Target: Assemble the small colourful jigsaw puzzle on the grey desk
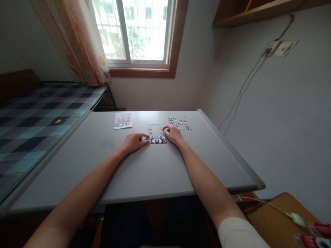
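A partly assembled jigsaw puzzle (157,140) lies flat on the table, its border joined round a bare middle, with a dark blue cartoon face along the near edge. My left hand (134,142) rests at the puzzle's left side, thumb and forefinger apart and touching its lower left edge. At the right border my right hand (172,133) has its thumb and fingers curled close together; whatever lies between the fingertips is too small to make out. Loose puzzle pieces (178,121) are scattered just beyond that hand. A printed picture sheet (123,121) lies farther left.
The grey table (155,175) has a raised rim along its sides. A bed (51,106) with a checked cover stands left, beside a curtain (69,41) and window. To the lower right, a wooden stool (279,213) carries a white cable and bottles.
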